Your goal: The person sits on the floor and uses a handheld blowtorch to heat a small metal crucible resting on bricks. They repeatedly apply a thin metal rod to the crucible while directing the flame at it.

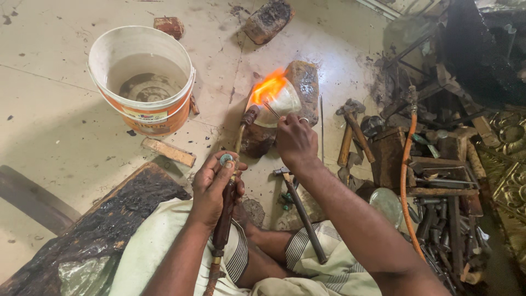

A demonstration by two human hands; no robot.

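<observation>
I see a pale, stained concrete floor (66,137), scuffed and speckled with dark soot marks. Soft daylight falls across it from above. A white and orange bucket (143,82) of murky water stands at the upper left. A charred black wooden plank (98,230) lies at the lower left. To the right, I see a dark, cluttered heap of hammers (350,137), rusty metal tools (444,230) and an orange hose (405,181).

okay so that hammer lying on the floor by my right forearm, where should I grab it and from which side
Take the hammer by the free lower end of its long dark handle, reaching from your lap side. The handle runs diagonally toward you, while the head sits up near the flame and the right hand, so the far end looks hotter and more crowded.
</observation>
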